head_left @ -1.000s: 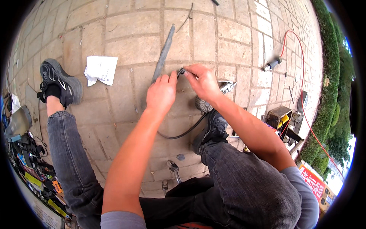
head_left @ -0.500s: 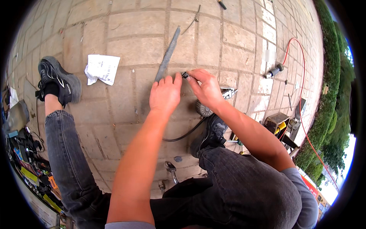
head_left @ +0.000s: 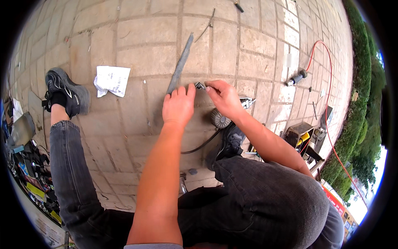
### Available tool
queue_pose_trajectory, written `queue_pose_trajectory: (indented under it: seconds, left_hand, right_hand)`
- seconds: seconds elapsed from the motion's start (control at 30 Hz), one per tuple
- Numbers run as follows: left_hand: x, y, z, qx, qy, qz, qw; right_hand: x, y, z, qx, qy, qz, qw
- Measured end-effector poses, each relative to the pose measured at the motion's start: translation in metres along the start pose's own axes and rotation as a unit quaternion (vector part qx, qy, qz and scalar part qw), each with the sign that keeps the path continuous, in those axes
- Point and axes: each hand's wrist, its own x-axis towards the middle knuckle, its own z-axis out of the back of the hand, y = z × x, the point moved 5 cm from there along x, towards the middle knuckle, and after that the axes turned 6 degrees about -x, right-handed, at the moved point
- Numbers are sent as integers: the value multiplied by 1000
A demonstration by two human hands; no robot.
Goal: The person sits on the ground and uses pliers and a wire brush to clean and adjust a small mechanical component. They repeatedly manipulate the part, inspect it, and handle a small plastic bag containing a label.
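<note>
Above the paving, a small dark piece with a grey metallic edge [head_left: 200,86] sits between the fingertips of my two hands; its exact kind I cannot make out. My right hand [head_left: 226,98] pinches it from the right. My left hand [head_left: 178,106] is closed, its index finger against the piece's left side and its thumb hidden. A long flat grey strip [head_left: 181,62] runs away from the left knuckles; whether those fingers touch its near end I cannot tell. Below my right wrist lies a round, ribbed grey part [head_left: 219,119], with a black cord [head_left: 201,148] curving near it.
A crumpled white packet [head_left: 112,81] lies between my left shoe [head_left: 66,93] and the strip. Far right are a grey air tool [head_left: 297,78], its red hose [head_left: 331,83] and an open box with yellow items [head_left: 299,133]. Assorted parts pile up at the left edge.
The small piece has turned between my fingers and now shows more of its grey side. Both hands have shifted only slightly, and the view has moved a little.
</note>
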Motion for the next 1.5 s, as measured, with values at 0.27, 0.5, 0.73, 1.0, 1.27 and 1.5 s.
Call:
queue_pose_trajectory:
  seconds: [0.27,0.5,0.73,1.0,1.27,1.5]
  left_hand:
    - [2,-2,-2,-5,8,6,1000]
    - [-2,-1,-2,15,8,18,1000]
    - [-1,-3,-3,20,8,21,1000]
    - [1,-1,-7,32,15,24,999]
    - [-2,1,-6,27,-5,19,999]
    - [-3,-1,-3,2,0,21,1000]
  right_hand:
    - [-7,0,19,-20,22,-38,999]
    - [-65,-45,93,-129,-55,-126,982]
    - [-218,-208,94,-331,-71,-322,884]
    - [-229,-217,82,-219,-110,-319,915]
    - [-90,-32,97,-141,-45,164,975]
    - [-39,9,40,-138,-68,251,956]
